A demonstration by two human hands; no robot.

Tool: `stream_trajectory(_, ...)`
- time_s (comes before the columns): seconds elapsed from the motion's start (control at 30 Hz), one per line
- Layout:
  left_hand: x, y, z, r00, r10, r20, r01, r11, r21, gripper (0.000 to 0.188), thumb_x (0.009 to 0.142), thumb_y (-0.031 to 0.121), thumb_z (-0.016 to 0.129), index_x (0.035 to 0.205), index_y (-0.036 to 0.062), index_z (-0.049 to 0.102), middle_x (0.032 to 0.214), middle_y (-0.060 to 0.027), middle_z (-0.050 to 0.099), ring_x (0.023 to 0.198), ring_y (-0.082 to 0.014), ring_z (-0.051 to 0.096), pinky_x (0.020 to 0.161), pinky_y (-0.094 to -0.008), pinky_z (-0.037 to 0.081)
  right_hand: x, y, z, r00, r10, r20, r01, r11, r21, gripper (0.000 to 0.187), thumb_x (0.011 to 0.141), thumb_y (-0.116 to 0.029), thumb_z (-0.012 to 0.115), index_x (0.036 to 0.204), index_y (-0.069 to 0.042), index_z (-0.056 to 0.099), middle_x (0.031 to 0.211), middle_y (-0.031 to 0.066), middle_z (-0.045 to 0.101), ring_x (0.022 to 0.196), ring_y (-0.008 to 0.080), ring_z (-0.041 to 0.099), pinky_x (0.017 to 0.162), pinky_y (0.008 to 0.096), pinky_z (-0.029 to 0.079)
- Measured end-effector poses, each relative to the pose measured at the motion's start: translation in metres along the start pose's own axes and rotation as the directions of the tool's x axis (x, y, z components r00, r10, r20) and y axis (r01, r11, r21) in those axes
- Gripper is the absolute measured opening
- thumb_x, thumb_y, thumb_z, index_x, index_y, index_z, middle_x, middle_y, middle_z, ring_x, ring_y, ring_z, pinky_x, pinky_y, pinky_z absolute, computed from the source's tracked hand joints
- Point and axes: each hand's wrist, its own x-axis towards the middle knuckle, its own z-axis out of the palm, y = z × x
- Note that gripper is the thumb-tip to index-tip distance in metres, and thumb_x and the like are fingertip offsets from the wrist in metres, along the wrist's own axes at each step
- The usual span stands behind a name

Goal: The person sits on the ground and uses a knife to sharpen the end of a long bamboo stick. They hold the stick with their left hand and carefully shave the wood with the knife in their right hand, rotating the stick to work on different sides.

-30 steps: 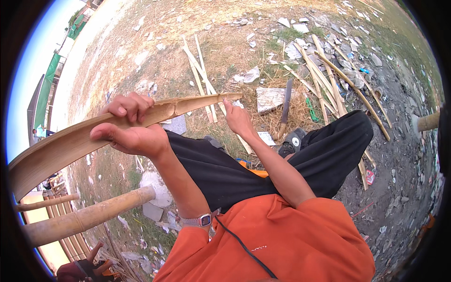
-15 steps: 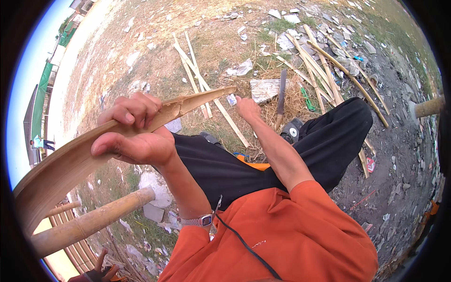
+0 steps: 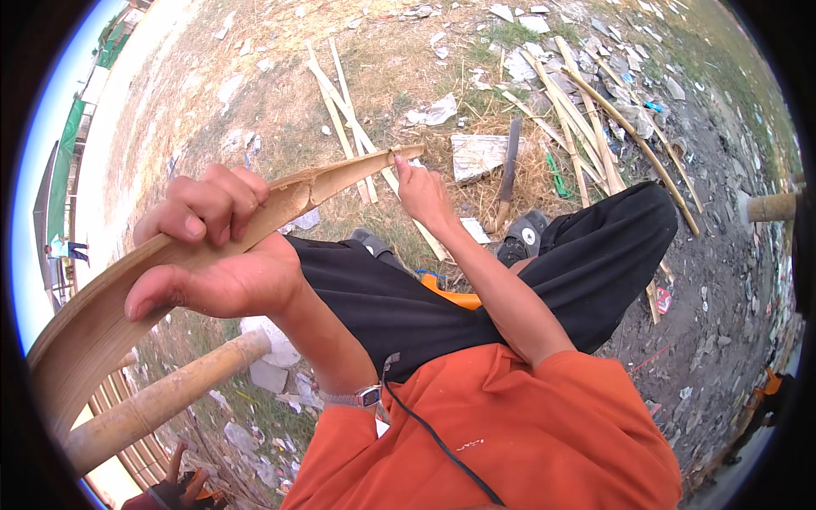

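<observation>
1. head view: we have our left hand [image 3: 212,246] wrapped around the split bamboo strip [image 3: 280,200], fingers [image 3: 217,204] curled over its top edge and thumb tucked beneath, a firm clench near the middle of it.
2. our right hand [image 3: 421,191] sits at the strip's far tip, fingertips pinching the end; it looks like one hand steadies the strip while the other guides it.
3. the strip arcs from that tip back toward us past the left hand, its wide end low at our left, held up over our lap, well clear of the ground.
4. beyond the strip's tip, a long dark blade [image 3: 508,170] lies on dry grass beside a flat pale slab [image 3: 476,155]; more bamboo slats [image 3: 348,106] are scattered farther out.
5. below the strip, a round bamboo pole [image 3: 161,399] lies near our side.
6. containers: we see none here.
</observation>
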Motion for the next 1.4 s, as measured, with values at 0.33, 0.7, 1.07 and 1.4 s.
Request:
stream_trajectory(0.33, -0.011, 0.003, 0.006, 0.999, 0.026, -0.025, -0.024, 0.995, 0.095, 0.062, 0.086, 0.068, 0.029, 0.071, 0.0085, 0.036, 0.053, -0.0004, 0.028, 0.043, -0.0103, 0.023, 0.042, -0.0255, 0.025, 0.028, 0.080, -0.004, 0.969, 0.226, -0.094, -0.240, 0.955, -0.175, 0.064, 0.095, -0.046, 0.026, 0.091, 0.003, 0.066, 0.085, 0.0311, 0.061, 0.090, 0.0463, 0.058, 0.083, 0.0501, 0.045)
stream_trajectory(0.7, 0.001, 0.000, 0.017, 0.983, 0.052, -0.176, -0.010, 0.973, 0.232, 0.064, 0.083, 0.073, 0.030, 0.070, 0.0113, 0.038, 0.056, 0.0007, 0.026, 0.048, -0.0116, 0.021, 0.048, -0.0275, 0.023, -0.006, 0.008, 0.016, 0.997, 0.037, -0.069, -0.024, 0.983, 0.180, 0.064, 0.095, -0.045, 0.028, 0.078, 0.005, 0.064, 0.078, 0.0321, 0.060, 0.080, 0.0486, 0.058, 0.075, 0.0536, 0.043)
stream_trajectory(1.07, 0.009, -0.001, 0.012, 0.967, 0.037, -0.251, 0.043, 0.952, 0.303, 0.067, 0.080, 0.076, 0.027, 0.070, 0.0104, 0.038, 0.056, -0.0007, 0.029, 0.049, -0.0127, 0.024, 0.052, -0.0285, 0.028, 0.017, 0.030, 0.037, 0.986, -0.009, -0.164, -0.013, 0.991, -0.134, 0.059, 0.095, -0.044, 0.030, 0.080, 0.001, 0.065, 0.074, 0.0288, 0.061, 0.075, 0.0456, 0.061, 0.068, 0.0528, 0.048)
stream_trajectory(1.4, -0.006, 0.007, 0.010, 0.976, 0.089, -0.197, -0.049, 0.978, 0.201, 0.058, 0.089, 0.063, 0.031, 0.069, 0.0090, 0.036, 0.053, 0.0001, 0.027, 0.043, -0.0102, 0.024, 0.043, -0.0243, 0.026, 0.018, 0.147, -0.011, 0.966, 0.255, -0.035, -0.247, 0.884, -0.397, 0.063, 0.094, -0.049, 0.029, 0.094, 0.001, 0.067, 0.095, 0.0250, 0.064, 0.094, 0.0362, 0.062, 0.081, 0.0452, 0.049)
